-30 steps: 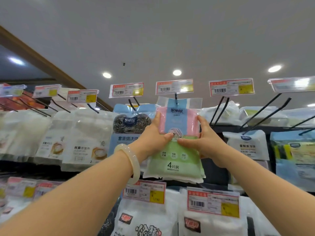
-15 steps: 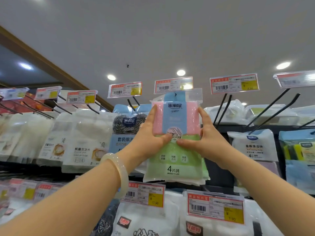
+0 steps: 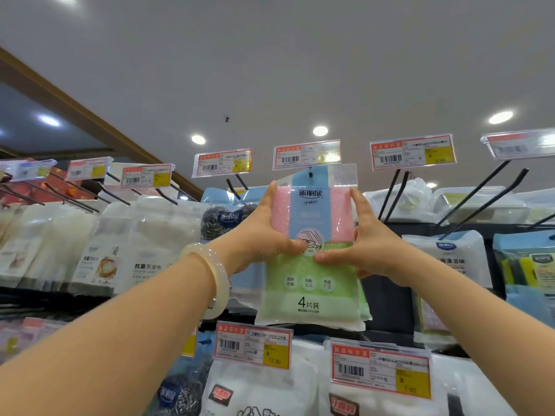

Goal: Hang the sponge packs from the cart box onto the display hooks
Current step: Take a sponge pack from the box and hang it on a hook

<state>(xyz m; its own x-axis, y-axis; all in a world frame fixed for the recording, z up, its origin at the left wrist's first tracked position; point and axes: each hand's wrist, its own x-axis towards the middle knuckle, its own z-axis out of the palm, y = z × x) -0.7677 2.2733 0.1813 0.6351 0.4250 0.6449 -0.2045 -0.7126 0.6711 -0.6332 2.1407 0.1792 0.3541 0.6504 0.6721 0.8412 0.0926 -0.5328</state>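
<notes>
Pink-blue-green sponge pack is pinched between both hands, left hand and right hand gripping its side edges, thumbs on the front. Its header hole sits at the hook tip just below the middle price tag (seating unclear). Judging by that, this pack is nearly hung; cart box isn't visible, remaining count unknown. Packed pegboard shelving surrounds the pack, shop ceiling downlights above.
</notes>
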